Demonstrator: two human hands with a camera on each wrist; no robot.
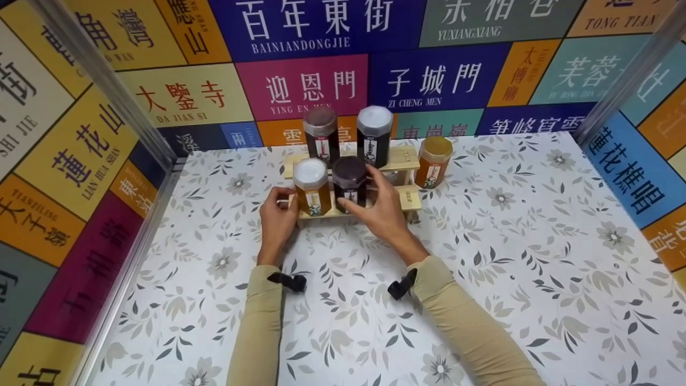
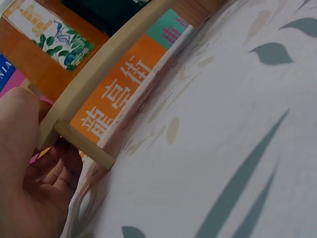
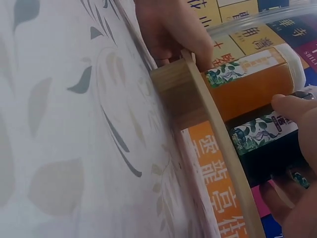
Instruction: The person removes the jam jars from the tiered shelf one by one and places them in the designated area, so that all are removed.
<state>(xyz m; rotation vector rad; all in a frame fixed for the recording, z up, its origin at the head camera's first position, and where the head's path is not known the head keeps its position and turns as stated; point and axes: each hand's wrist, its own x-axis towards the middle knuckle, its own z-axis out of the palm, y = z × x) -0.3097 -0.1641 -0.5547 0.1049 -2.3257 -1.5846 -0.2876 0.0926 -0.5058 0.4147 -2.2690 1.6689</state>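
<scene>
The right hand point(image 1: 381, 206) curls around a dark jar point(image 1: 349, 181) upright on the lower step of a wooden rack point(image 1: 399, 160), directly ahead. The left hand point(image 1: 277, 217) grips the rack's left end beside an amber honey jar point(image 1: 312, 186). Wall signs beyond read "YING EN MEN", "ZI CHENG MEN".

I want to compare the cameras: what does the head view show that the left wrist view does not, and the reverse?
Only the head view shows all five jars, including the amber jar standing off the wooden rack, and the right hand around the dark jar. Only the left wrist view shows the left hand's palm beside the rack's end, close up. Both share the left hand, the rack and the flowered table.
</scene>
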